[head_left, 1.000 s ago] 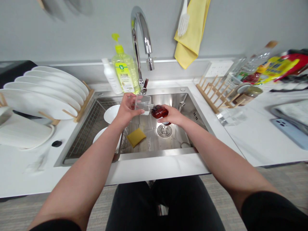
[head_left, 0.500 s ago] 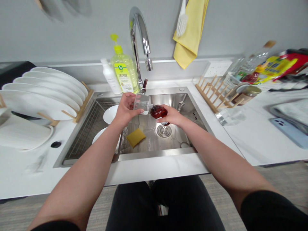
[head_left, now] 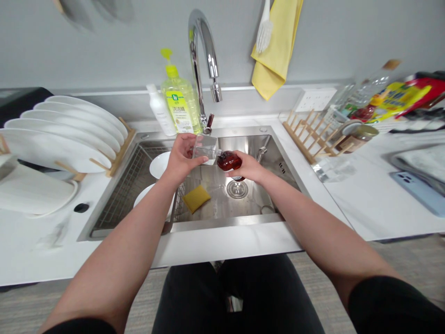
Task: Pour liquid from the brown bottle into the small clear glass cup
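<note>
Over the sink (head_left: 222,224), my left hand (head_left: 182,158) is closed around a clear, square-sided container (head_left: 205,147). My right hand (head_left: 246,168) grips a small bottle of dark red-brown liquid (head_left: 229,160), tipped sideways with its neck toward the left. The bottle's mouth is at the clear container's right side; whether the two touch I cannot tell. A yellow sponge (head_left: 196,199) lies on the sink floor below, left of the drain (head_left: 237,189). White dishes (head_left: 160,165) rest in the wire rack on the left, partly behind my left forearm.
Behind the sink stand a chrome faucet (head_left: 203,51), a yellow-green dish soap bottle (head_left: 179,104) and a white bottle (head_left: 160,111). Plates (head_left: 79,120) fill a wooden rack at left. On the right are another wooden rack (head_left: 309,134), a jar (head_left: 358,138) and a phone (head_left: 417,192).
Both hands keep the same hold, and the bottle and container stay in nearly the same place. The view has shifted very slightly.
</note>
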The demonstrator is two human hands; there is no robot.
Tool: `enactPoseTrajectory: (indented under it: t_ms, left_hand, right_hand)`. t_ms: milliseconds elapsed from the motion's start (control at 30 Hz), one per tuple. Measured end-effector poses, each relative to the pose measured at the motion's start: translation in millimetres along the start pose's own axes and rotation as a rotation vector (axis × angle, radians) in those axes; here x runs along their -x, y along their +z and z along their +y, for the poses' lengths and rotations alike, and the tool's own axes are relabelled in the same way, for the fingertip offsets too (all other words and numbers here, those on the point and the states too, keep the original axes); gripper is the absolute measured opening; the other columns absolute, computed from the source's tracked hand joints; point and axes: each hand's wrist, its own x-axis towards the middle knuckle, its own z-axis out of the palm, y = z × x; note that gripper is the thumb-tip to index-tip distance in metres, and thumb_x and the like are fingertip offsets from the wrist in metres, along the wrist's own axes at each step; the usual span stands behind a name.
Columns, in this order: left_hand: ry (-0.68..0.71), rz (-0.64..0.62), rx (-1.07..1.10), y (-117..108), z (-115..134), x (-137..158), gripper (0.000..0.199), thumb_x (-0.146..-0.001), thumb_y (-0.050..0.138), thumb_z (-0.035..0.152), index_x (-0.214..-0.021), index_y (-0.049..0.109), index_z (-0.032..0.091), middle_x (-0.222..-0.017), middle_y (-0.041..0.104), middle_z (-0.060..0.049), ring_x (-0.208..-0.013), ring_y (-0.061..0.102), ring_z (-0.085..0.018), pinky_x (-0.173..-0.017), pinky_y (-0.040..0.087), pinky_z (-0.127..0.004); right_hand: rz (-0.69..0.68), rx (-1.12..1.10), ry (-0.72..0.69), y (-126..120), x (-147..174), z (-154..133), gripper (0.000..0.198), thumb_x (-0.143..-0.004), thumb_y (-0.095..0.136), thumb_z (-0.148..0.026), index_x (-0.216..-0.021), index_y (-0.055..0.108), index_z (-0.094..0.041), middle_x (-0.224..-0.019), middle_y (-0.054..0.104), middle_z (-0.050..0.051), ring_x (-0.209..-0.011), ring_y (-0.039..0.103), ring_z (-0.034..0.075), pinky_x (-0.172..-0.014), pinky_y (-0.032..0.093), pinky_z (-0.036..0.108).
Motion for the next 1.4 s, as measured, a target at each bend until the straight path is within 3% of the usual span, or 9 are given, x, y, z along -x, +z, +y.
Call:
enactPoseTrajectory:
  t_ms: [533,1133,1400]
  left_hand:
    - [0.023,0.017,-0.019,-2,1,2,0.090,-0.066,0.113,0.046,-0.141,0.066,0.031,-0.146,0.077,-0.010,-0.131,0.075,-0.032,-0.104,0.065,-0.046]
    - [0.014,0.022,-0.020,0,6,3,0.090,-0.067,0.113,0.042,-0.144,0.067,0.031,-0.148,0.076,-0.010,-0.138,0.073,-0.034,-0.108,0.066,-0.048]
    - [0.021,0.044,-0.085,3,11,3,0.092,-0.066,0.112,0.053,-0.145,0.069,0.031,-0.146,0.079,-0.011,-0.137,0.076,-0.034,-0.103,0.068,-0.044]
  right_hand:
    - [0.009,-0.020,0.000,3,1,-2,0.077,-0.061,0.105,-0.030,-0.131,0.073,-0.025,-0.126,0.087,0.007,-0.118,0.084,0.033,-0.116,0.063,0.054]
    - [0.016,0.077,-0.024,1,2,-2,0.076,-0.065,0.105,-0.034,-0.134,0.074,-0.024,-0.124,0.086,0.008,-0.116,0.083,0.033,-0.112,0.063,0.053]
    - [0.039,0.059,-0.036,3,0,5,0.080,-0.062,0.107,-0.035,-0.135,0.075,-0.024,-0.123,0.087,0.007,-0.116,0.083,0.035,-0.113,0.063,0.057]
